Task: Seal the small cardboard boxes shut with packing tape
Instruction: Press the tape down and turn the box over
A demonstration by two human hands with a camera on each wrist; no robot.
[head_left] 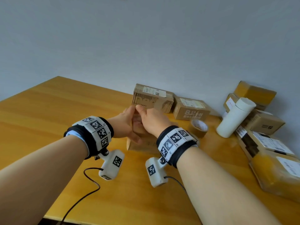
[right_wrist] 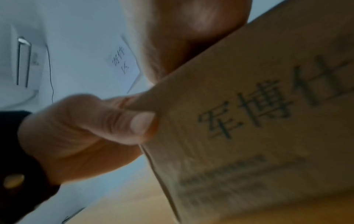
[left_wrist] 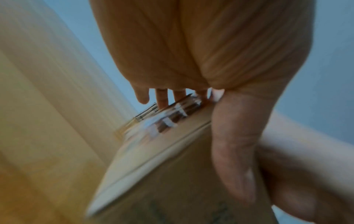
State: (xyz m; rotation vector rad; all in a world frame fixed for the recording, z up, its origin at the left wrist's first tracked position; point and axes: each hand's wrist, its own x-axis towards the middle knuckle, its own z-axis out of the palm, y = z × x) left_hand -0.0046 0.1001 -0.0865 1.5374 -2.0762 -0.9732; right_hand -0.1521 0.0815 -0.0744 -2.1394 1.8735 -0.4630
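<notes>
- The small cardboard box stands on the worktop right in front of the person, tipped up between both hands. The left hand grasps its left side, thumb on the near face and fingers over the top edge.
- The right hand holds the opposite side; the right wrist view shows a thumb pressed on the printed face at a corner, though whose thumb that is I cannot tell.
- The roll of brown packing tape lies flat just right of the box, touched by neither hand. Taking it up means freeing a hand, and a box on edge could then topple or spin.
- Clear tape already crosses one face; whether the seam under the fingers is closed cannot be made out. A flap left proud would likely be taped crooked.
- Sealed parcels and a white cylinder crowd the right side, so a hasty reach could knock them.
</notes>
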